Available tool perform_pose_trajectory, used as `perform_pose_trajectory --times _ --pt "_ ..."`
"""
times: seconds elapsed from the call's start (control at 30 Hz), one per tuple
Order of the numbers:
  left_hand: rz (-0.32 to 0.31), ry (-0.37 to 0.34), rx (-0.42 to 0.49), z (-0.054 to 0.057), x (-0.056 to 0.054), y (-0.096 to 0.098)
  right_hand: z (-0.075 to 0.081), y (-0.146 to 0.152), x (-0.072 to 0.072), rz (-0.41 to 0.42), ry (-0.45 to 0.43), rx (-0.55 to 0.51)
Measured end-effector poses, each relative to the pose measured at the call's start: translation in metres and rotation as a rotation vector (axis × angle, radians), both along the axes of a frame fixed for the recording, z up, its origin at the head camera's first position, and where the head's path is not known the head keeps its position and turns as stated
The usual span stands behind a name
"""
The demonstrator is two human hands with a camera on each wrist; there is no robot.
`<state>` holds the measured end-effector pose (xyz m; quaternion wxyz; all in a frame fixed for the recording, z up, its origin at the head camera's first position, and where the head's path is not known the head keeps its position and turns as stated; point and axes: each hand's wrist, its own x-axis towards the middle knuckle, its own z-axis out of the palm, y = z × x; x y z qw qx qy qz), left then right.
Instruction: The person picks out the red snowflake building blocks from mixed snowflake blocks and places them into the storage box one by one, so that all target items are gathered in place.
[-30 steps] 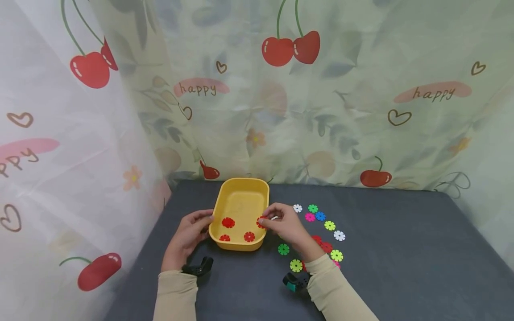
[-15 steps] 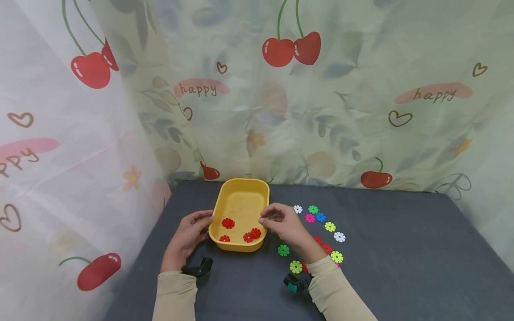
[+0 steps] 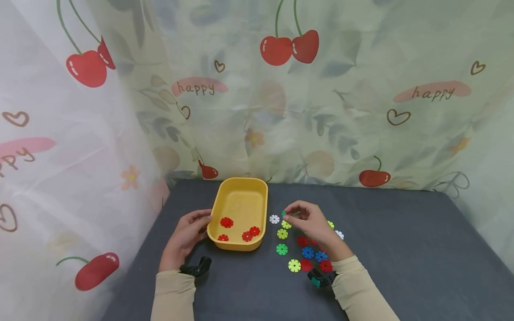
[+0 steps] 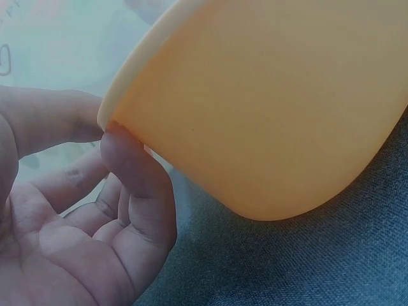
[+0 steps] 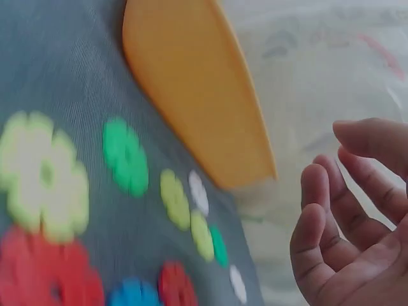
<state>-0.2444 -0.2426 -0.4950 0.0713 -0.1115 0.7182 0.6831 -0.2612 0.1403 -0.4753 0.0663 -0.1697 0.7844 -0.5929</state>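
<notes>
My left hand point(image 3: 185, 238) pinches the rim of a yellow plastic tub point(image 3: 239, 200) at its left side; in the left wrist view, thumb and a finger meet on the tub's lip point(image 4: 131, 70). Several red notched plastic discs point(image 3: 247, 236) lie inside, near the tub's front end. To the right of the tub, my right hand point(image 3: 315, 225) hovers over loose discs, fingers loosely bent and holding nothing. Closest to its fingertips in the head view are a yellow-green disc point(image 3: 286, 224) and a partly covered green one. Some discs are hidden beneath this hand.
More notched discs spread over the dark tabletop point(image 3: 401, 249) right of the tub: a white disc point(image 3: 274, 219), a green disc point(image 3: 282, 249), blue discs point(image 3: 308, 253) and red discs point(image 3: 306, 265). A cherry-printed curtain point(image 3: 341, 133) hangs behind and on the left.
A red disc has dropped from my right hand into the tub's front right. The right hand has moved right, away from the tub to the loose discs. My left hand keeps its hold.
</notes>
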Motion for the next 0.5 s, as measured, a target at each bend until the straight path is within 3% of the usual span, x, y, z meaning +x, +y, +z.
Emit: perform_pose_trajectory --times 0.5 --pt "0.007 -0.005 0.014 -0.001 -0.001 0.000 -0.017 0.067 -0.002 -0.054 0.026 0.127"
